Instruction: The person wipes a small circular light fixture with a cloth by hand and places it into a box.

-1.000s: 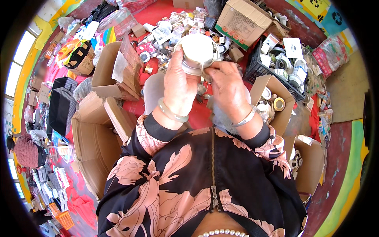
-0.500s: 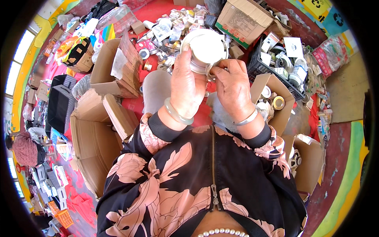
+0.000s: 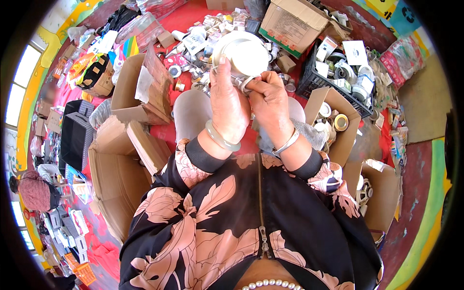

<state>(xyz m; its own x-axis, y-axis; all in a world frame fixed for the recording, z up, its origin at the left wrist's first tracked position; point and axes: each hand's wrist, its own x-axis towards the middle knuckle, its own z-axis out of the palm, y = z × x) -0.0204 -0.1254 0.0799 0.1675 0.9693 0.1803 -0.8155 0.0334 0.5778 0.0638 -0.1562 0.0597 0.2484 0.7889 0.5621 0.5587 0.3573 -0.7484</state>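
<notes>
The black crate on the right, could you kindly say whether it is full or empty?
Full, as far as shows: small boxes and round white fittings crowd the black crate, some standing above its rim.

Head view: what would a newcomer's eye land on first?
Probably the bright, round white piece at upper centre, held in the person's hands. Next, the black jacket with big pink flowers, filling the lower middle. Beyond the hands, a heap of small boxes and parts lies on red covering.
</notes>
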